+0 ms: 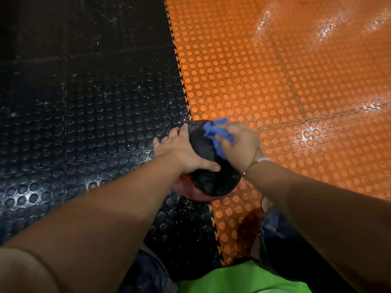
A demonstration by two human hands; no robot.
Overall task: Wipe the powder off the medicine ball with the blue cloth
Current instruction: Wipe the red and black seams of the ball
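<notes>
The medicine ball, black with a red panel low on its near side, sits on the floor where the black and orange mats meet. My left hand lies over its left side, fingers spread around the curve and thumb pressed on top. My right hand grips the bunched blue cloth and presses it against the ball's upper right. Folds of the cloth stick out past my fingers. I see no clear powder on the dark surface.
Studded black rubber matting covers the floor to the left and studded orange matting to the right, joined by a toothed seam. My knees in jeans and a green shirt fill the bottom edge.
</notes>
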